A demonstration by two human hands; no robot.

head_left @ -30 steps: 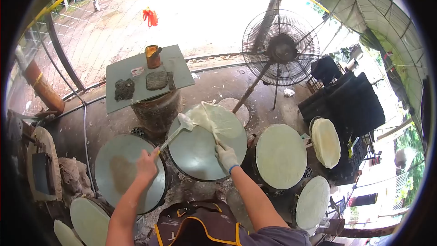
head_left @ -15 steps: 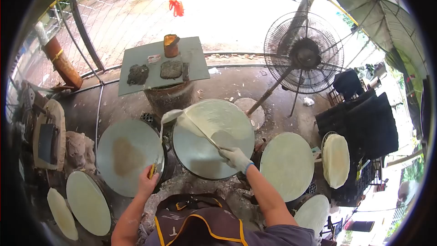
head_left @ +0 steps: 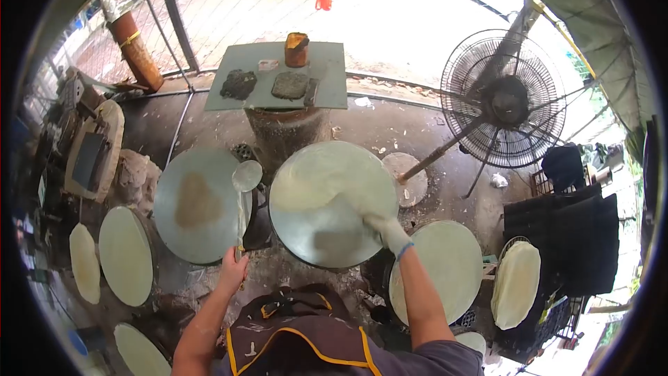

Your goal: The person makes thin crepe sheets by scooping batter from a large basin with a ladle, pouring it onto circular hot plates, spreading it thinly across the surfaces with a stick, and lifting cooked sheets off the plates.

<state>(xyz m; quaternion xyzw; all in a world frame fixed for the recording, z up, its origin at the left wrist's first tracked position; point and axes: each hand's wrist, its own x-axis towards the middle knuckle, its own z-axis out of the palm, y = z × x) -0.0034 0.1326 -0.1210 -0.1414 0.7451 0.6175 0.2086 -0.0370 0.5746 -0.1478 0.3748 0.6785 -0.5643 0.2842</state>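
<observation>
My left hand (head_left: 232, 271) is closed around the yellow-ended handle of a ladle (head_left: 248, 175). The ladle's pale round bowl points away from me, in the gap between two round griddles. Over the middle griddle (head_left: 296, 233), my gloved right hand (head_left: 387, 231) grips a thin batter spreader, which is smeared by motion. Pale batter (head_left: 306, 184) coats the far part of that griddle; its near part is bare metal with a brownish patch. The left griddle (head_left: 226, 202) has a brown patch and no batter. To the right lies a griddle covered by a pale sheet (head_left: 445, 275).
A large fan (head_left: 504, 99) stands at the back right. Behind the griddles, a board (head_left: 327, 63) on a drum holds a rusty can (head_left: 296, 50) and dark lumps. Thin pancakes are stacked at right (head_left: 516, 284). More coated griddles (head_left: 126, 256) stand at left.
My right hand has swept the spreader right and toward me across the griddle. The ladle's bowl has moved off the middle griddle's edge and no longer trails batter. The view has shifted.
</observation>
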